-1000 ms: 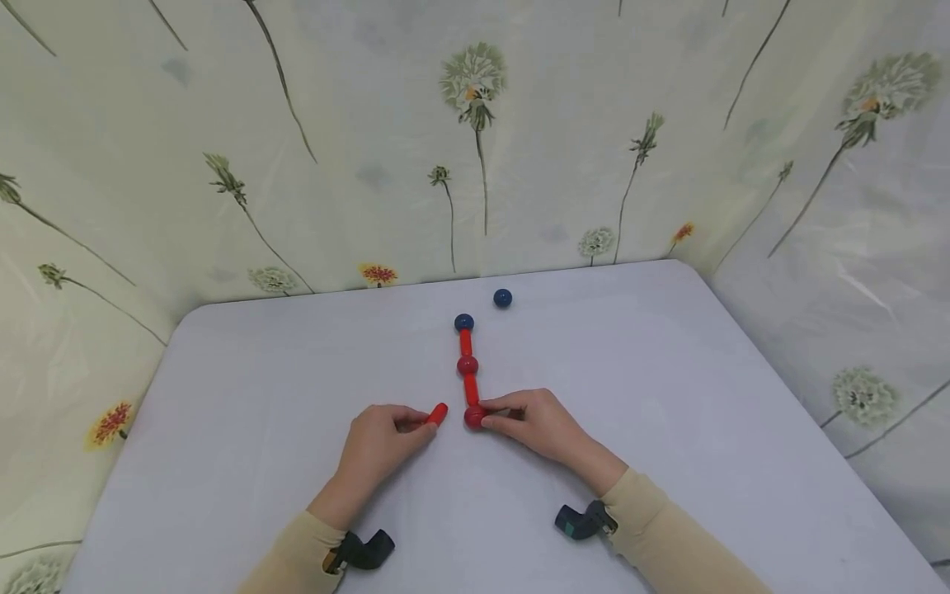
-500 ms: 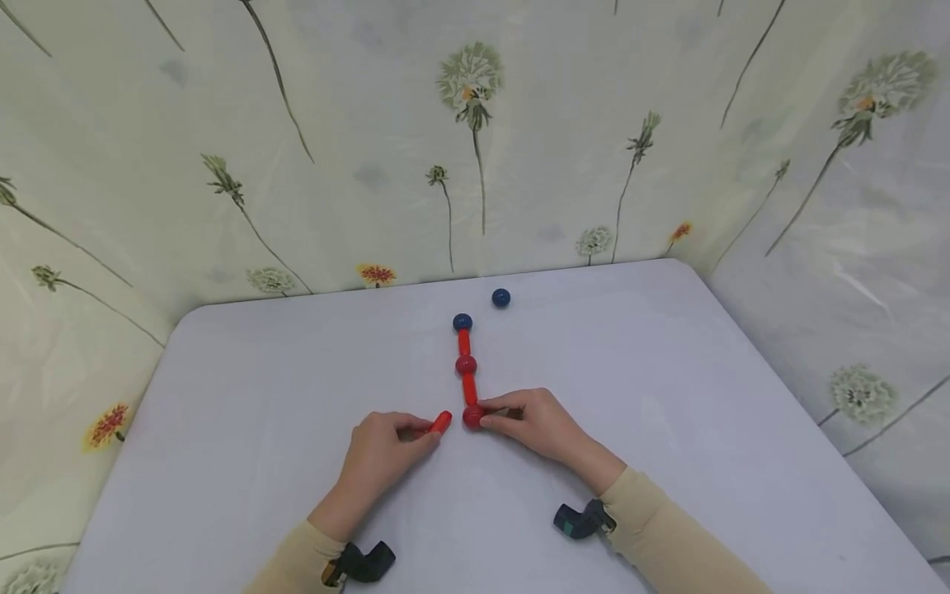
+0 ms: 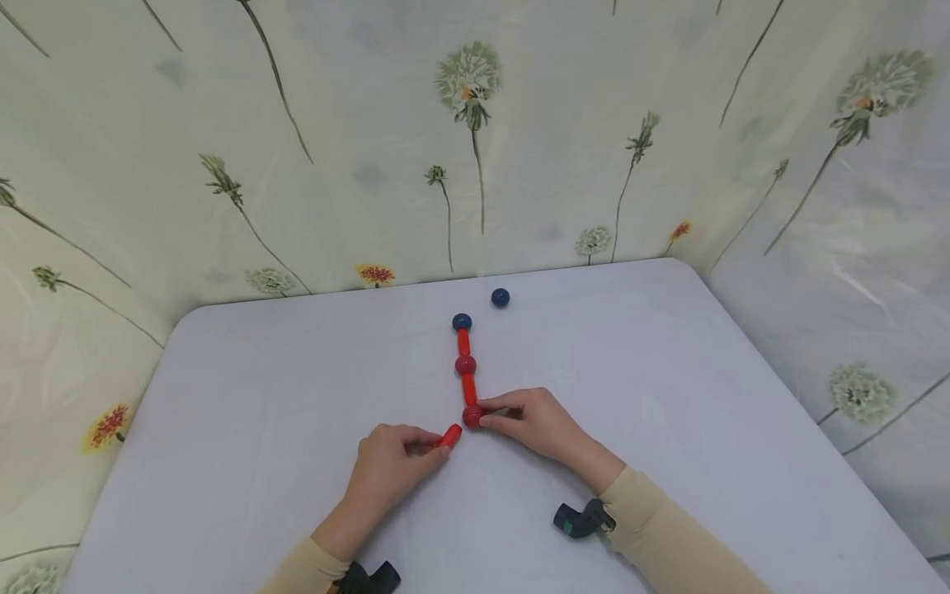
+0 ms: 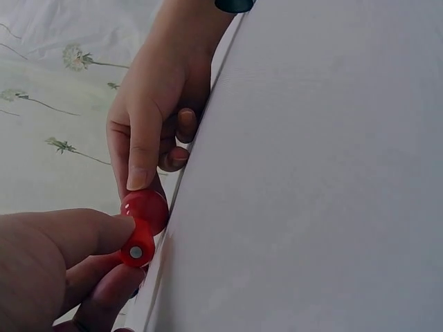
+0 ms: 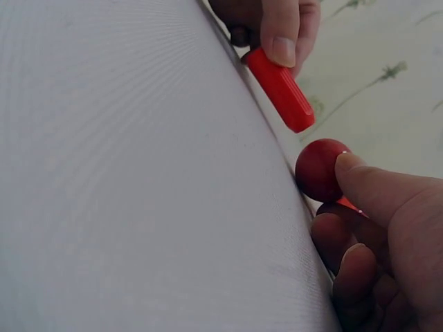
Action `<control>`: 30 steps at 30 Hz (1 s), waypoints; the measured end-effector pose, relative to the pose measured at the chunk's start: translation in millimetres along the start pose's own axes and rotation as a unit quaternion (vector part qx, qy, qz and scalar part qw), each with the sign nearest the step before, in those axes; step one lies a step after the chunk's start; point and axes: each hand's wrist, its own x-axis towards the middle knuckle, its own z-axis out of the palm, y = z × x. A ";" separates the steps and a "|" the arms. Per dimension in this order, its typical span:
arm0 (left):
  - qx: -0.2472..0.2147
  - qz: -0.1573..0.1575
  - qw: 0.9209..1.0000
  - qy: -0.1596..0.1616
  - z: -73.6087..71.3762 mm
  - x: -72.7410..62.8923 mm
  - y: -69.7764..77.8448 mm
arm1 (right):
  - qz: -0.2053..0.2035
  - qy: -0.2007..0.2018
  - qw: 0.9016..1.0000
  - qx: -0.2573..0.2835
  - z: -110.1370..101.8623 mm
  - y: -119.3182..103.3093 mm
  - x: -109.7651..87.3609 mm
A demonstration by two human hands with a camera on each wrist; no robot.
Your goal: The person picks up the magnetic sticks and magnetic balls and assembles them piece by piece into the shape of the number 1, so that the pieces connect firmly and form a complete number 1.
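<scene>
My left hand (image 3: 393,464) pinches a loose red magnetic rod (image 5: 282,93) between thumb and fingers; its silver round end faces the camera in the left wrist view. With thumb and fingertips, my right hand (image 3: 542,425) holds the near red ball (image 5: 320,169) of a chain lying on the table. From that ball the chain runs away through a red rod (image 3: 468,389), a second red ball (image 3: 465,365), another red rod (image 3: 463,341) and a blue ball (image 3: 462,322). In the right wrist view a small gap shows between the loose rod's tip and the near ball.
A separate blue ball (image 3: 500,298) lies toward the back of the white table (image 3: 312,363), right of the chain's far end. Behind the table hangs a flower-patterned curtain (image 3: 334,190). Dark wrist cameras (image 3: 582,520) sit at both sleeves.
My left hand has carried the loose rod right and slightly nearer to me, closing on the near red ball. My right hand stays on that ball; the chain keeps its place.
</scene>
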 end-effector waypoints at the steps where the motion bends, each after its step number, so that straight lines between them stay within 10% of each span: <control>1: -0.001 0.004 1.000 0.002 1.1 -0.2 0.0 | 0.000 0.001 1.000 -0.001 0.0 -0.1 0.0; 30: 0.017 0.047 0.999 0.015 12.1 0.2 8.2 | 0.001 -0.001 1.000 0.000 -0.3 -0.3 2.4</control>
